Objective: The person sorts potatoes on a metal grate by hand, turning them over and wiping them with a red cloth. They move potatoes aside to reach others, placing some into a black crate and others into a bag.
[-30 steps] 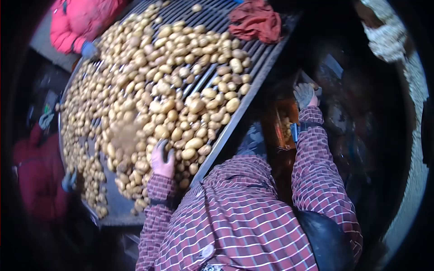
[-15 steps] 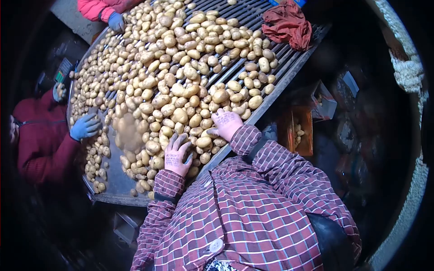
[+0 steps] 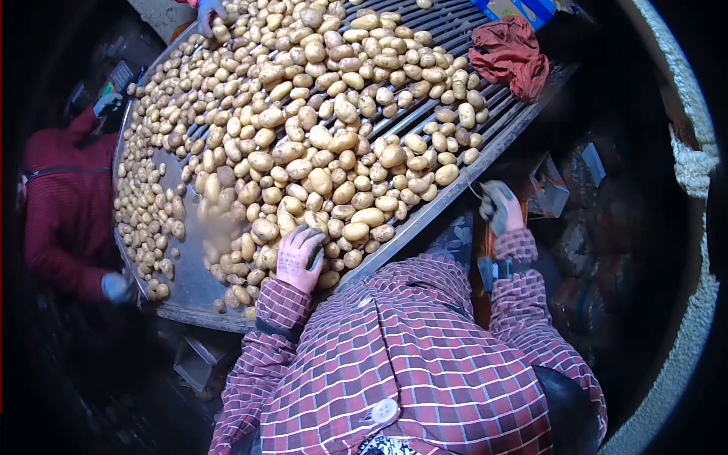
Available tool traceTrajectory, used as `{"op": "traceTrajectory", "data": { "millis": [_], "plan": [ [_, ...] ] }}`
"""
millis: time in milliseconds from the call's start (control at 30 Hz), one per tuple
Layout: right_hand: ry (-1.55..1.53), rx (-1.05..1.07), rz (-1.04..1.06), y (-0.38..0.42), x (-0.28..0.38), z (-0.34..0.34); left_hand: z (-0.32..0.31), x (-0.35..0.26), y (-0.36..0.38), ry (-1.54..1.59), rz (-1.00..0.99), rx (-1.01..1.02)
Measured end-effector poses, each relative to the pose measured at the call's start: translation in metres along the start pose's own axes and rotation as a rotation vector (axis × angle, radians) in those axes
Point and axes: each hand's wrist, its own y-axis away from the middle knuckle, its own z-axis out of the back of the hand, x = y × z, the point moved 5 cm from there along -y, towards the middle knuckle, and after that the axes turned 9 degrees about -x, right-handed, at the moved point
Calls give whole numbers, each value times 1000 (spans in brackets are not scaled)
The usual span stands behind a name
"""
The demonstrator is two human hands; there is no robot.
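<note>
My left hand, in a pinkish glove with dark fingertips, rests on the potatoes by the near edge of the slatted sorting table. Its fingers are stretched out and slightly apart over them. Beyond the table's right edge, my right hand hangs above the floor area, near an open box. Its fingers are curled, with a thin curved strand showing at the tips; what lies inside them is hidden.
A crumpled red cloth lies at the table's far right corner, beside a blue box. Across the table at left stands a person in a maroon sleeve. Another person's gloved hand touches potatoes at the top.
My right hand has left the potatoes and swung right, past the table edge. My left hand has stayed put. The maroon-sleeved person's near hand has drawn back off the table.
</note>
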Motion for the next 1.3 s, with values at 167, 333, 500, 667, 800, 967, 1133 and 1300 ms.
{"op": "traceTrajectory", "data": {
  "millis": [167, 333, 500, 667, 800, 967, 1133, 1300],
  "plan": [
    [1327, 234, -312, 39, -145, 185, -22, -16, -44, -84, -142, 7],
    [1498, 48, -225, 65, -163, 205, -81, -10, -93, -562, -31, 519],
    [947, -189, 658, 21, -17, 25, -77, -18, -96, -621, -89, 667],
    [1136, 199, 921, -9, 1, -159, -81, -27, -101, -680, -109, 812],
    [1592, 262, 920, -27, -43, -233, -83, -16, -103, -632, -70, 803],
    [1087, 452, 693, -16, -25, -204, -77, -22, -109, -635, -46, 854],
    [-47, 282, 116, -59, -19, -116, -69, -14, -94, -422, -59, 599],
    [582, -20, 529, -114, 38, -93, -59, -9, -85, -72, 38, 369]
  ]
}}
